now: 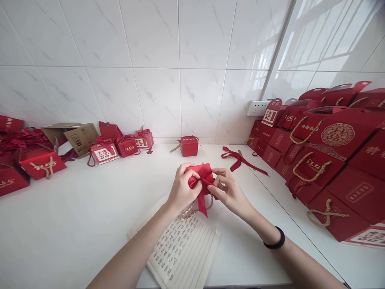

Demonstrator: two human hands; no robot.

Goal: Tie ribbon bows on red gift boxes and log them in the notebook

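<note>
A small red gift box (198, 167) is between my two hands near the middle of the table. Across it lies a red ribbon (202, 204) gathered into a bow, one tail hanging toward me. My left hand (186, 186) pinches the ribbon at the knot and left loop. With fingers curled, my right hand (225, 186) grips the bow's right side, its thumb and fingertips on the ribbon. A twisted gold cord handle (188, 216) hangs below the box, over a handwritten notebook (186, 253). The box's underside is hidden.
Stacked red gift boxes (337, 136) with cord handles fill the right side. A loose red ribbon (240, 159) and one small red box (189, 146) lie further back. At left are more red boxes (42, 162) and an open cardboard box (76, 138). A power strip (257, 107) stands against the tiled wall.
</note>
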